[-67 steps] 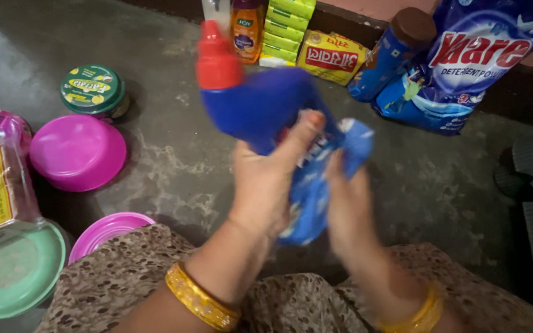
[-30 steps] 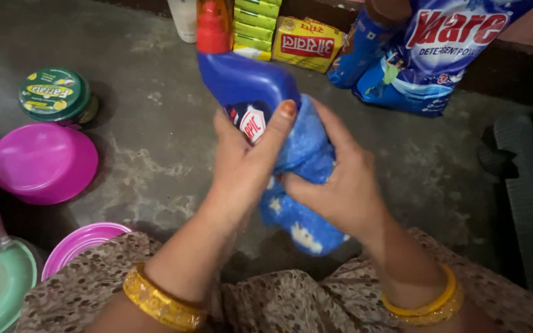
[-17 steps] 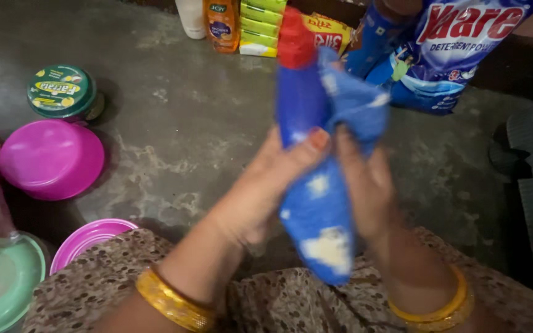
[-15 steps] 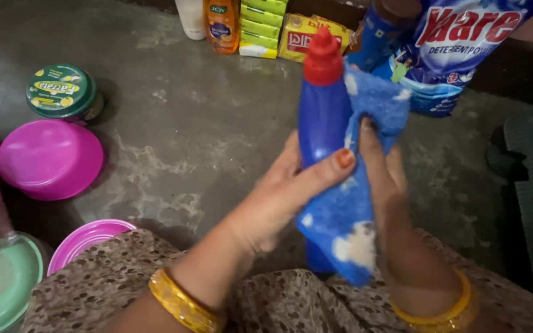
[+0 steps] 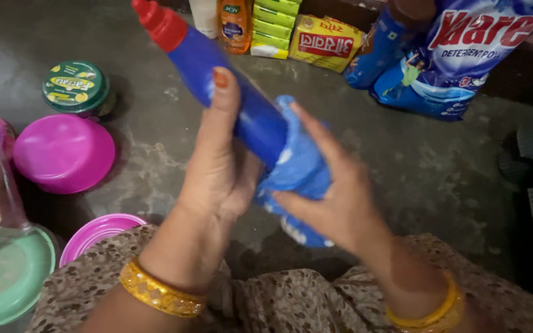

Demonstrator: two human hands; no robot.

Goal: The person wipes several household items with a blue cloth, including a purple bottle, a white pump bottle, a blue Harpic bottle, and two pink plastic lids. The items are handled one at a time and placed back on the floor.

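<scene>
- Above my lap, over the grey concrete floor (image 5: pixel 174 148), I am holding the blue bottle (image 5: pixel 235 92) tilted, its red cap (image 5: pixel 158 23) pointing up and to the left.
- My left hand (image 5: pixel 217 169) is gripping the bottle's body, fingers closed round it and thumb lying along its side.
- My right hand (image 5: pixel 334 197) is pressing a blue cloth (image 5: pixel 297 169) against the lower half, fingers curled into the fabric.
- I am judging the bottle as stiff plastic, smooth and likely slippery; the middle of the body looks the surest place to hold. The cloth is looking soft and limp.
- Along the far edge, a large blue detergent bag (image 5: pixel 464 55) is leaning, with a blue jar with a brown lid (image 5: pixel 380 46) beside it.
- Left of those, a yellow box with a red label (image 5: pixel 328 43), a stack of green bars (image 5: pixel 276 28) and an orange bottle (image 5: pixel 234 24) are standing.
- On the left, a round green tin (image 5: pixel 76 86), a pink bowl (image 5: pixel 63 153), a pink plate (image 5: pixel 97 231) and a green plate (image 5: pixel 10 277) are lying.
</scene>
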